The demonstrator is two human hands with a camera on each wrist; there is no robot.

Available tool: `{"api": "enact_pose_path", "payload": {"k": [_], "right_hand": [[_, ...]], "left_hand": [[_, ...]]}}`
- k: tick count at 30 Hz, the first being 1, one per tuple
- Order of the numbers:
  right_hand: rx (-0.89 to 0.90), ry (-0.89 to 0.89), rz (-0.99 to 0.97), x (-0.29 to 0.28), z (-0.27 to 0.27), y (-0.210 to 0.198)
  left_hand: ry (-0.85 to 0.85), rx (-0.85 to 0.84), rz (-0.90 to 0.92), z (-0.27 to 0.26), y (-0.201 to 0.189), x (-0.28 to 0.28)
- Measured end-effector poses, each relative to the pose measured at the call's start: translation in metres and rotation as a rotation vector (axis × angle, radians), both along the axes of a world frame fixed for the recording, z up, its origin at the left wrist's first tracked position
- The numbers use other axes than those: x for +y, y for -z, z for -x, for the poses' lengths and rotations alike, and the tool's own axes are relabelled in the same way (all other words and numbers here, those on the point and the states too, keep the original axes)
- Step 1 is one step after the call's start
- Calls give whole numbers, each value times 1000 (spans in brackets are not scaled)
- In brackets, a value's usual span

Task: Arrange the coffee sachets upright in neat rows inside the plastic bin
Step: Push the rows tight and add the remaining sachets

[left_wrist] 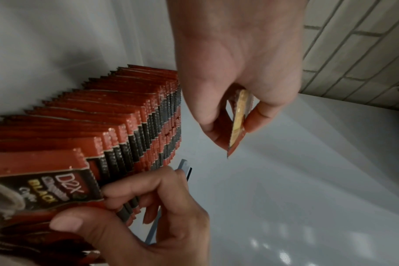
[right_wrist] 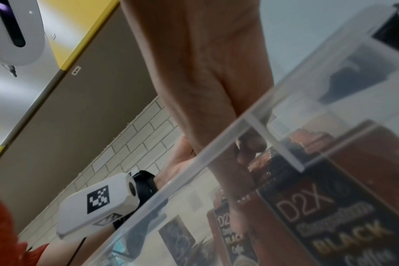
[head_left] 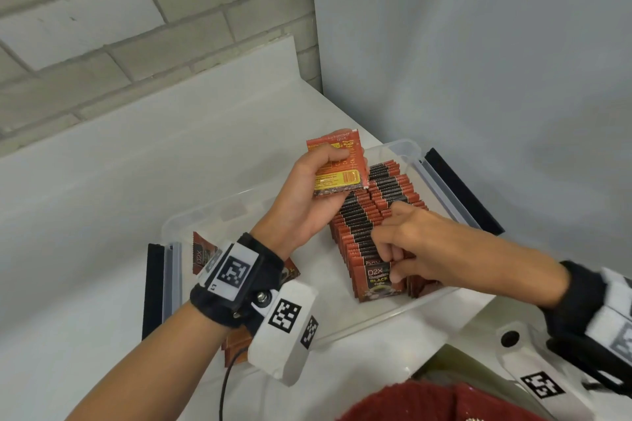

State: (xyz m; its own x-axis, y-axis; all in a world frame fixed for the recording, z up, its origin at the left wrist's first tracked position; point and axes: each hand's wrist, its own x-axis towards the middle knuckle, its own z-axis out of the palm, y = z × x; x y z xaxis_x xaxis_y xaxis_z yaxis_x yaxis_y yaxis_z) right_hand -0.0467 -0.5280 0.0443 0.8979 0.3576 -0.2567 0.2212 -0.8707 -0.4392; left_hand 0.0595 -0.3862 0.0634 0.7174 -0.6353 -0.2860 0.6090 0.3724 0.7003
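A clear plastic bin sits on the white table. Upright red-and-black coffee sachets fill its right side in rows. My left hand holds one sachet raised above the bin, yellow back facing me; from the left wrist the hand pinches that sachet edge-on. My right hand pinches the front sachets of the near row, thumb on the front label, fingers curled behind. Through the bin wall the front sachet shows.
Loose sachets lie in the bin's left part, partly hidden under my left wrist. Black lid clips sit at the bin's left end and right end. A brick wall and a grey panel stand behind the table.
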Motion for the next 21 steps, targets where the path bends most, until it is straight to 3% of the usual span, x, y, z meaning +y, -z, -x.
{"api": "enact_pose_path", "payload": {"k": [6,10,14,18,21], "right_hand": [[42,127,-158,-7,-1,-9],[-137,385,-468,-10,-6,-24],[-130,598,-787,-10,-15,-26],[-103,635,-923,-6,-19,-25],[-247,629,-939,-8,-18,-30]], "left_hand": [[8,-16,1,-1,2,0],[56,-67,-21,0,5,1],[125,-123,-25,1,9,0],[186,-174,7,3,11,0],[213,-198,28,2,9,0]]}}
